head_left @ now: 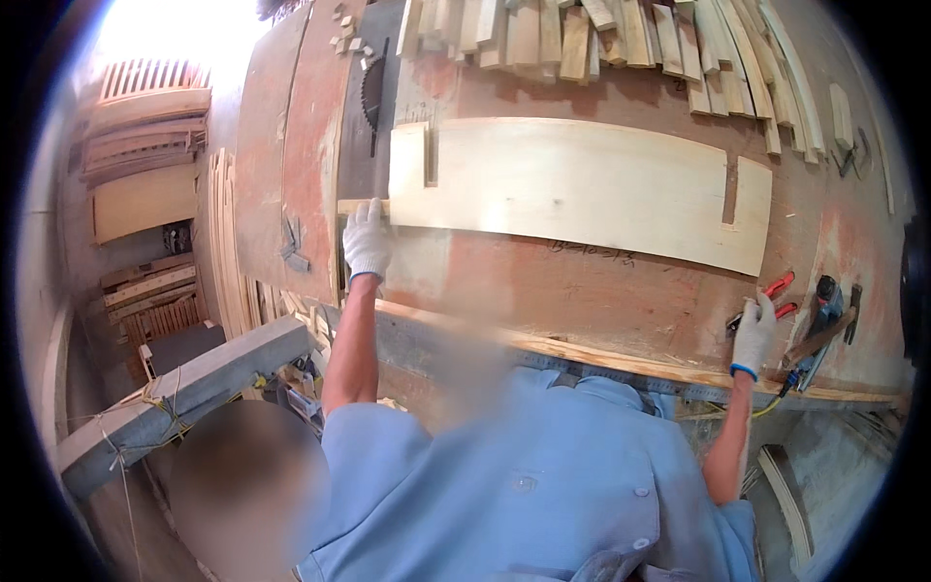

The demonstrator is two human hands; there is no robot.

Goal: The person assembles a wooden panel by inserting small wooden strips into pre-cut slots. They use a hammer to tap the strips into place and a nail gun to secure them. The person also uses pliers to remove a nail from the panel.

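Observation:
A long pale plywood panel (582, 194) with a gently curved far edge and a narrow slot near each end lies on the workbench. Beside its left end, a short wooden strip (348, 207) passes under the fingers of my gloved left hand (368, 241), which appears closed on it. At the bench's right front, my gloved right hand (755, 337) is closed around red-handled pliers (779, 284). Their handles stick out to the right of the fingers, and the hand partly covers them.
Many wooden strips (572, 44) are piled along the far side. A toothed saw blade (370, 92) lies at the upper left, near small wood blocks (344, 34). A blue power tool (824, 303) and a hammer (836, 335) lie right of the pliers. A grey beam (184, 398) crosses lower left.

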